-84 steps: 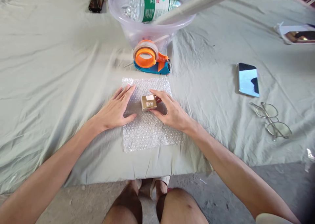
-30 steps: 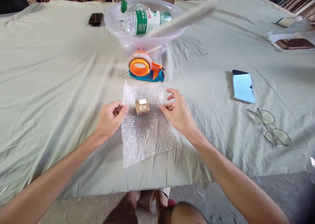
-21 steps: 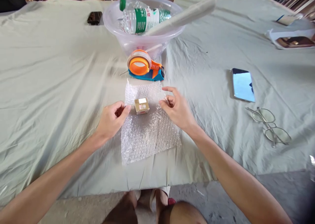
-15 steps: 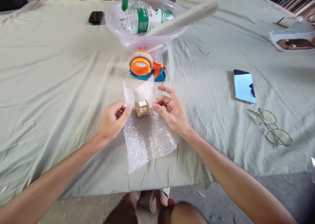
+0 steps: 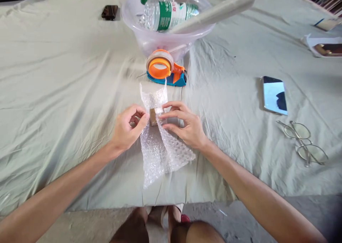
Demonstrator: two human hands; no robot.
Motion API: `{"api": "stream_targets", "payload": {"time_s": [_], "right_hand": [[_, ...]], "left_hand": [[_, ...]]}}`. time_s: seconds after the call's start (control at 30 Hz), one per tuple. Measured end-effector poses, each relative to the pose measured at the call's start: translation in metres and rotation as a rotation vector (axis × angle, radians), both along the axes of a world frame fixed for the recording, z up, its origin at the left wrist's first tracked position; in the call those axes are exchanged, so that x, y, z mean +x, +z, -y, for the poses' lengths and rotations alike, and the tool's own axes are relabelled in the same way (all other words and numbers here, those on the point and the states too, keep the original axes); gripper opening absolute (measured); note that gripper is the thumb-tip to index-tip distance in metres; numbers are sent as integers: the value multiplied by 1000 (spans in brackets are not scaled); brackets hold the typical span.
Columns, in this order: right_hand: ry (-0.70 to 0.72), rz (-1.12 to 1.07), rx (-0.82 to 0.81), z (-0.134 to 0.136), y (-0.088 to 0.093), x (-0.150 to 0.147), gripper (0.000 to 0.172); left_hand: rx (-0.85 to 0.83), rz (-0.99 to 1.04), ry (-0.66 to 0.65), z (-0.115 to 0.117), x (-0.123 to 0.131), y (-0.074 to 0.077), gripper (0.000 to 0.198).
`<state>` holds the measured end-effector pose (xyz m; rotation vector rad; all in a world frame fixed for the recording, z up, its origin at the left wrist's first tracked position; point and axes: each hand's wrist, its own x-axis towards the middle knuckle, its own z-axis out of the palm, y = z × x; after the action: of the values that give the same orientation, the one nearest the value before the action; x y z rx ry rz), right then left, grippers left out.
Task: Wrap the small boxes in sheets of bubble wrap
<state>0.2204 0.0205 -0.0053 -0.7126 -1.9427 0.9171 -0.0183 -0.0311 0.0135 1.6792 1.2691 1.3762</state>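
A small brown cardboard box (image 5: 153, 117) with a white label lies on a sheet of bubble wrap (image 5: 155, 157). The sheet's right side is folded over part of the box. My left hand (image 5: 130, 125) pinches the left edge of the wrap between thumb and forefinger, just beside the box. On the other side, my right hand (image 5: 184, 123) presses the folded flap against the box with its fingertips, its fingers bent and slightly apart. An orange and blue tape dispenser (image 5: 167, 69) stands just beyond the wrap's far end.
Behind the dispenser stands a clear plastic basin (image 5: 139, 34) holding a green-labelled water bottle (image 5: 171, 15) and a white roll (image 5: 221, 11). To the right lie a smartphone (image 5: 274, 95) and eyeglasses (image 5: 304, 141). A black object (image 5: 109, 12) lies at the back left. Wrinkled cloth (image 5: 66, 93) covers the table.
My right hand has brought the right side of the bubble wrap leftward over the box, covering part of it. My left hand stays at the left edge. The whole view has shifted slightly.
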Motion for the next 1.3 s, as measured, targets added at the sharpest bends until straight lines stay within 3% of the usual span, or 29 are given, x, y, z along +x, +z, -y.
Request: {"api": "stream_targets", "payload": {"time_s": [0.27, 0.6, 0.87, 1.0, 1.1, 1.2, 1.3], "right_hand": [[0, 171, 340, 2, -5, -3, 19], [11, 252, 392, 6, 1, -7, 19], [-70, 294, 559, 8, -2, -5, 21], [30, 339, 533, 5, 1, -2, 22], [38, 225, 485, 6, 0, -3, 25], [-55, 79, 320, 11, -3, -8, 25], [-168, -16, 127, 16, -4, -12, 9]], "left_hand": [[66, -87, 52, 1, 1, -1, 14], [145, -141, 114, 2, 4, 0, 17], [-23, 7, 142, 9, 12, 2, 12], [58, -180, 80, 14, 11, 5, 24], [204, -333, -14, 11, 4, 5, 30], [179, -356, -60, 2, -3, 6, 30], [103, -345, -36, -4, -2, 6, 29]]}}
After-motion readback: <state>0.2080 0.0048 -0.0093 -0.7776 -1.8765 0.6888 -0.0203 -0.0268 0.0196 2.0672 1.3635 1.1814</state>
